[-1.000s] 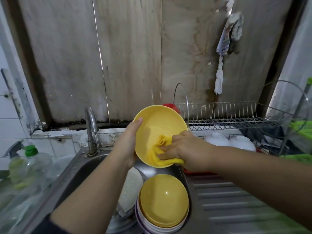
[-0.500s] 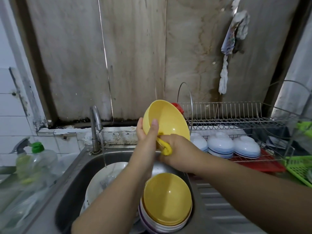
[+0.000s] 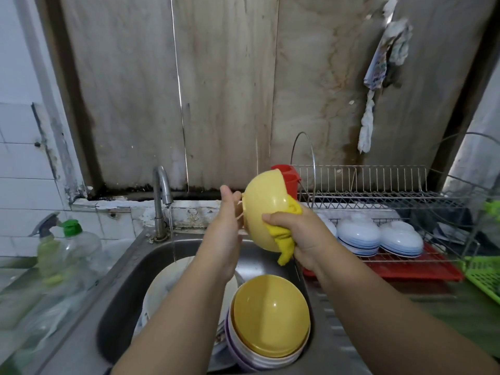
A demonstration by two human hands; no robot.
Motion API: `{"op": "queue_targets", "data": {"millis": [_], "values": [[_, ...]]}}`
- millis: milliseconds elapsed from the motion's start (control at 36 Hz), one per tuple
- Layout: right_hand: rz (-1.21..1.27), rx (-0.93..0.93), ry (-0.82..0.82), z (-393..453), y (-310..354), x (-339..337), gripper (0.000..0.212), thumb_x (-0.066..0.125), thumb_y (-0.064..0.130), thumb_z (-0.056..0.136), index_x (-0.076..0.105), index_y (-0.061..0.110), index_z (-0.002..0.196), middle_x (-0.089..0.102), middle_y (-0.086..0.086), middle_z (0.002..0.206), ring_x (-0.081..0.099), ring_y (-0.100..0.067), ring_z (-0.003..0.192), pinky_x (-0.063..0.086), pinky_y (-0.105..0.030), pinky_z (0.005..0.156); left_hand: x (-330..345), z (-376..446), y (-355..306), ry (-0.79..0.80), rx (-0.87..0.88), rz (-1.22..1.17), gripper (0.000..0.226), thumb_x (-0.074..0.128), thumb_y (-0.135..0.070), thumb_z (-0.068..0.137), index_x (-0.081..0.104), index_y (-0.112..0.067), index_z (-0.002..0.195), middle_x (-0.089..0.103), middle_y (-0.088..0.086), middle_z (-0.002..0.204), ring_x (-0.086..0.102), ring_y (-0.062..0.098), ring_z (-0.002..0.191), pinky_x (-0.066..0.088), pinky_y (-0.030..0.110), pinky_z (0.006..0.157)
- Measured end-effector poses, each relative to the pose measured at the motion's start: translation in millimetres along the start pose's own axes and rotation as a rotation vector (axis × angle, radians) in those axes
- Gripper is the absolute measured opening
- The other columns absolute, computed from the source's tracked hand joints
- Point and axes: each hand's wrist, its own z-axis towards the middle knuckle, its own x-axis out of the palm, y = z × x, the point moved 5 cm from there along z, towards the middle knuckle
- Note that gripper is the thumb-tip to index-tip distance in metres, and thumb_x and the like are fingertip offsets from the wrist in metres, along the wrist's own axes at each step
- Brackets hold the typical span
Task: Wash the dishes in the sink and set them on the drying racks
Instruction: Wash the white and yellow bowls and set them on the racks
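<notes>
The yellow bowl (image 3: 266,207) is held up above the sink (image 3: 121,266), tipped so its outer wall faces the person, which likely lets drips fall back into the basin and brings the underside within reach of the cloth. The left hand (image 3: 230,220) steadies it at the left rim, fingers mostly straight against the edge, while the right hand (image 3: 300,234) is clamped on a yellow cloth (image 3: 281,239) and presses it to the bowl's lower right side, evidently scrubbing the outside. A thin stream runs from the tap (image 3: 161,190) at the far left of the basin, handy for rinsing. Below, near the camera, a stack of bowls (image 3: 270,318) waits beside a white plate (image 3: 159,290), judged still unwashed. On the right, the drying rack (image 3: 378,196) holds upturned white bowls (image 3: 378,236), mouths down so that water drains.
</notes>
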Motion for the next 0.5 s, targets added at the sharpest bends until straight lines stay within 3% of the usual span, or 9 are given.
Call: {"op": "queue_targets", "data": {"millis": [83,139,167,222,333,417,500], "values": [[0.308,0.183,-0.094,-1,-9,-3,0.027,0.068,0.024,0.081,0.063,0.014,0.105,0.067,-0.013,0.096,0.063,-0.034,0.087,0.053,-0.046,0.070,-20,4,14,-0.183,-0.025,-0.074,0.038,0.037,-0.049,0.098,0.057,-0.025,0.120,0.059,-0.003,0.125,0.051,0.016,0.118,0.029,0.040,0.110],[0.472,0.281,-0.123,-3,-15,-4,0.031,0.064,0.041,0.084,0.062,0.019,0.106,0.067,-0.014,0.102,0.063,-0.035,0.091,0.051,-0.049,0.071,-34,5,31,-0.314,-0.123,-0.103,0.051,0.045,-0.047,0.096,0.047,-0.016,0.137,0.050,0.002,0.136,0.045,0.021,0.126,0.029,0.039,0.107],[0.536,0.308,-0.128,-3,-20,-6,0.036,0.061,0.047,0.084,0.062,0.020,0.109,0.067,-0.015,0.106,0.062,-0.036,0.094,0.050,-0.050,0.072,-37,4,39,-0.345,-0.193,-0.164,0.058,0.046,-0.048,0.095,0.044,-0.010,0.139,0.053,0.006,0.129,0.050,0.023,0.118,0.034,0.040,0.102],[0.615,0.322,-0.114,-4,-29,-10,0.042,0.058,0.050,0.085,0.063,0.021,0.115,0.066,-0.017,0.113,0.061,-0.038,0.101,0.050,-0.053,0.077,-31,0,51,-0.276,-0.300,-0.364,0.063,0.044,-0.050,0.096,0.044,-0.001,0.135,0.060,0.010,0.105,0.057,0.023,0.095,0.044,0.040,0.086],[0.665,0.308,-0.031,-6,-42,-13,0.046,0.058,0.042,0.078,0.066,0.023,0.119,0.068,-0.013,0.114,0.059,-0.038,0.110,0.042,-0.057,0.097,-15,-4,54,-0.139,-0.295,-0.624,0.046,0.038,-0.042,0.100,0.055,-0.009,0.127,0.067,0.011,0.104,0.063,0.024,0.091,0.049,0.038,0.068],[0.643,0.355,0.002,-7,-47,-14,0.044,0.052,0.044,0.087,0.064,0.021,0.122,0.065,-0.014,0.120,0.055,-0.039,0.117,0.035,-0.060,0.104,-15,-5,51,-0.124,-0.236,-0.690,0.038,0.039,-0.043,0.099,0.063,-0.016,0.111,0.067,0.011,0.112,0.062,0.027,0.099,0.050,0.044,0.075],[0.517,0.381,-0.027,-9,-53,-21,0.043,0.049,0.042,0.092,0.062,0.017,0.125,0.064,-0.019,0.121,0.056,-0.040,0.115,0.041,-0.059,0.098,-24,-4,46,-0.135,-0.194,-0.704,0.038,0.040,-0.049,0.097,0.064,-0.020,0.102,0.068,0.013,0.111,0.061,0.032,0.105,0.049,0.051,0.085]]}}
